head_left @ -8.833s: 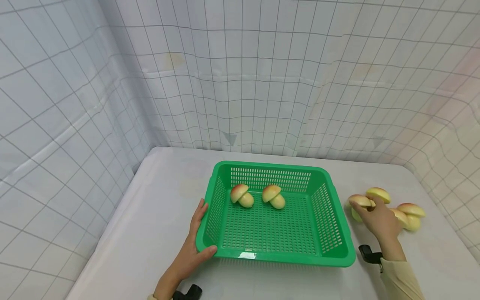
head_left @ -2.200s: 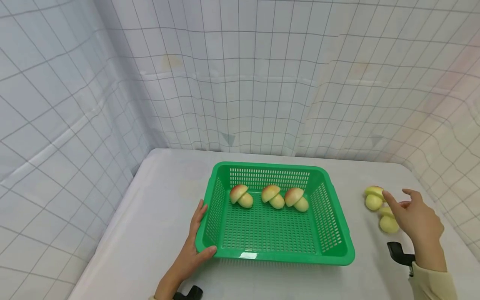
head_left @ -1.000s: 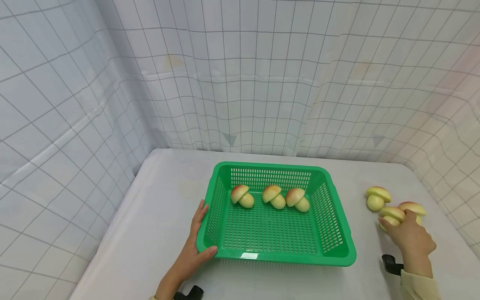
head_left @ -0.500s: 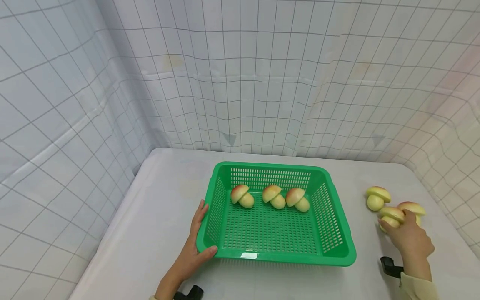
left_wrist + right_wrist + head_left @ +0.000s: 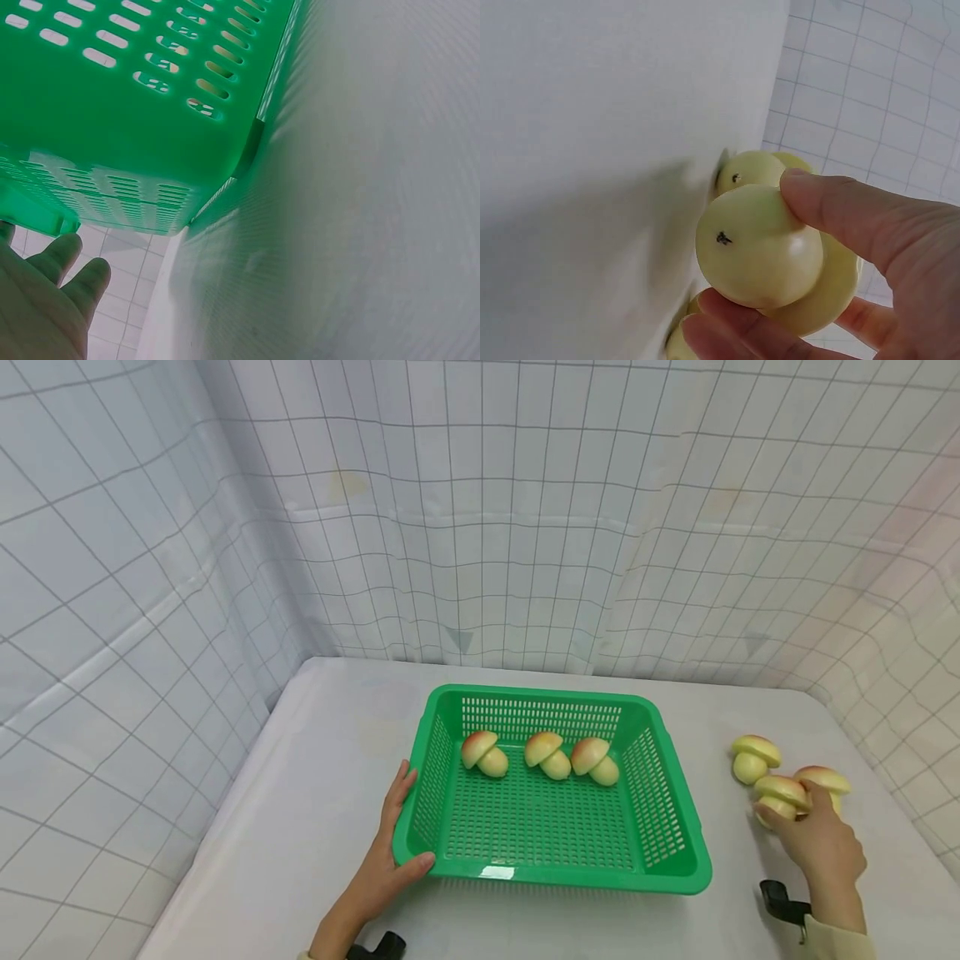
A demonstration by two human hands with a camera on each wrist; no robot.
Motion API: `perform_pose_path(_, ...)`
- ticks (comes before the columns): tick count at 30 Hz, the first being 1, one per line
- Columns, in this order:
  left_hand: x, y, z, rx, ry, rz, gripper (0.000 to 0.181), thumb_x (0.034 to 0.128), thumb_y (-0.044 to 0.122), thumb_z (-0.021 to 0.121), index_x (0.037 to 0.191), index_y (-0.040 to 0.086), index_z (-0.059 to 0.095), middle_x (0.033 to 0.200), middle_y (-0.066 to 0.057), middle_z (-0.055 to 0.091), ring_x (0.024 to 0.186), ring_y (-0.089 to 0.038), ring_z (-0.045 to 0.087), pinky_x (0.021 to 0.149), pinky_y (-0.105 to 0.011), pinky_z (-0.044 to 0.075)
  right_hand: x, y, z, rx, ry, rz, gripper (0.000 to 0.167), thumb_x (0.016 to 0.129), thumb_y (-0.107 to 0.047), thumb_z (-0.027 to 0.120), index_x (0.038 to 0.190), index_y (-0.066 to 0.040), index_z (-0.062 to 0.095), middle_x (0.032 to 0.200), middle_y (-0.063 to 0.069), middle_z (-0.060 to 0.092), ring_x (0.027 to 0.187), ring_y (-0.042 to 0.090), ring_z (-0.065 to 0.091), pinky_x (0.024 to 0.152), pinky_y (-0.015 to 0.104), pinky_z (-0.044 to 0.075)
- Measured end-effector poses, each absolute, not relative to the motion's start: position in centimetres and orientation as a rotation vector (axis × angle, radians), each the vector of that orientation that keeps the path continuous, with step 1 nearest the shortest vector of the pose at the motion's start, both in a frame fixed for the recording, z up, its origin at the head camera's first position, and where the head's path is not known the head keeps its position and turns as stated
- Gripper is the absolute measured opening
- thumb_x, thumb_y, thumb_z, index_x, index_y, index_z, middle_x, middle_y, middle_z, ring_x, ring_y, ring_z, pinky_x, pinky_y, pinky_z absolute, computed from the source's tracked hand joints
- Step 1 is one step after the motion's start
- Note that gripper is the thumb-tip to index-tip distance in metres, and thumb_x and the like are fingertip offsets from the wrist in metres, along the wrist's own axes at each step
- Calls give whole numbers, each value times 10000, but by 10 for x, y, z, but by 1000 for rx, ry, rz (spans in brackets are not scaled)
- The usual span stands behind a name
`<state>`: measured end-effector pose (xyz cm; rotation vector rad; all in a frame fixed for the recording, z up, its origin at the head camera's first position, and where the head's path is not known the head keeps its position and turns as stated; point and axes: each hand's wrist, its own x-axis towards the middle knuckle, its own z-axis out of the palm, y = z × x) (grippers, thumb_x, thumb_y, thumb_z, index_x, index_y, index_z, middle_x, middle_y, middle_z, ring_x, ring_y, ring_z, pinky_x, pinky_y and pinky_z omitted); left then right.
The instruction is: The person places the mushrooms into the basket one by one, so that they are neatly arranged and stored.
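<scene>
Three mushroom-shaped pieces with reddish-yellow caps, the left one [image 5: 485,754], the middle one [image 5: 548,756] and the right one [image 5: 596,762], lie in a row in the green basket [image 5: 551,878]. My left hand [image 5: 378,868] rests against the basket's left side, thumb on the front rim and fingers extended. At the right, my right hand [image 5: 822,847] pinches a yellow mushroom piece [image 5: 780,795]; in the right wrist view its round stem [image 5: 754,244] sits between thumb and fingers. Beside it are another piece [image 5: 754,757] behind and one [image 5: 823,778] partly hidden by the hand.
The white-covered table [image 5: 300,793] extends around the basket. White grid-patterned cloth [image 5: 480,552] hangs behind it and at both sides. A black device [image 5: 782,902] is on the right wrist, another [image 5: 378,947] on the left.
A third mushroom piece has come to lie in the basket since the earliest frame. My right hand has moved to another piece, grips it and has shifted it slightly left. The left hand stays put.
</scene>
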<state>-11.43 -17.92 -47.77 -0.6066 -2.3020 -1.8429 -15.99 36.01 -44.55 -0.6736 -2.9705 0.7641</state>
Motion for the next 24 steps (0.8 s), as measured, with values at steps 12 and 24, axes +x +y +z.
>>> perform_pose_path(12,-113,-179,-476,-596,-2313,-1851,938,777,79,631,1532,225,95,1582,-1,-61,1422,-186,-20,960,-688,84,-156,347,-422,-584,-2888,733,916,870,-575,549,1498,-33,163,1129,305,578,654,381,569,505,436,368)
perform_pose_path(24,-114,-179,-477,-614,-2300,-1840,947,770,64,636,1534,204,93,1582,-19,-58,1424,-201,-19,961,-685,84,-153,323,-404,-422,-2762,727,874,854,-528,617,1493,-62,244,1055,272,630,760,458,572,505,414,357)
